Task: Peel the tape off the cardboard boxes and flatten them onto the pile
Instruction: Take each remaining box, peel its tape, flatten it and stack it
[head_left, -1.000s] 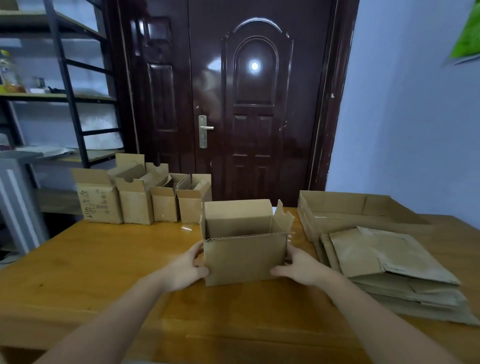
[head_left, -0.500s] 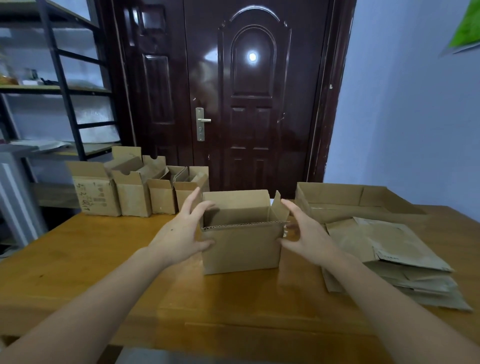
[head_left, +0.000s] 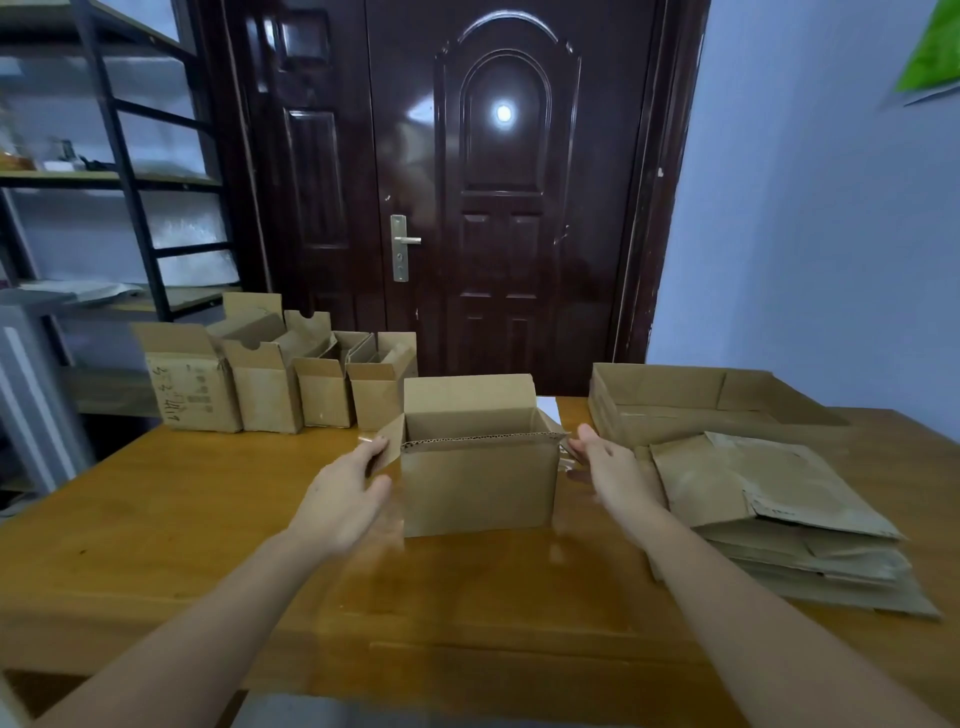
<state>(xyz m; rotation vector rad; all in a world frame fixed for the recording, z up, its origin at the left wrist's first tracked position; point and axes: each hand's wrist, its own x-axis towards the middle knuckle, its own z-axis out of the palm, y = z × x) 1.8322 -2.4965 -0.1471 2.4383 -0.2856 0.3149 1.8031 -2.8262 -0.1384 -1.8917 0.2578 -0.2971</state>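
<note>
**Flaps out, box still standing: the squash comes next**

You're at the open box (head_left: 475, 480) in the middle of the wooden table (head_left: 156, 519), mouth facing straight up, near wall square to you. Its long axis runs left to right across your view, and the back flap stands upright behind the opening.

Your left hand (head_left: 345, 496) pinches the left side flap (head_left: 388, 441) between thumb and fingers, and that flap splays outward. Your right hand (head_left: 610, 475) sits just beside the right wall, fingers fairly straight and reaching at the right flap (head_left: 558, 434); motion blur there means you can't tell whether it truly has hold of anything.

Judging by this, you're on the opening-up step, not yet the flattening. No tape shows clearly on the top; something glossy near the right corner may be a strip, but it's too smeared to call. If the bottom seam is still taped, you'll need to tip the box and get at it before the walls will fold.

The pile of flattened cardboard (head_left: 779, 525) waits on your right, near the box but apart from it. More upright boxes (head_left: 270, 384) line the far left edge.
</note>
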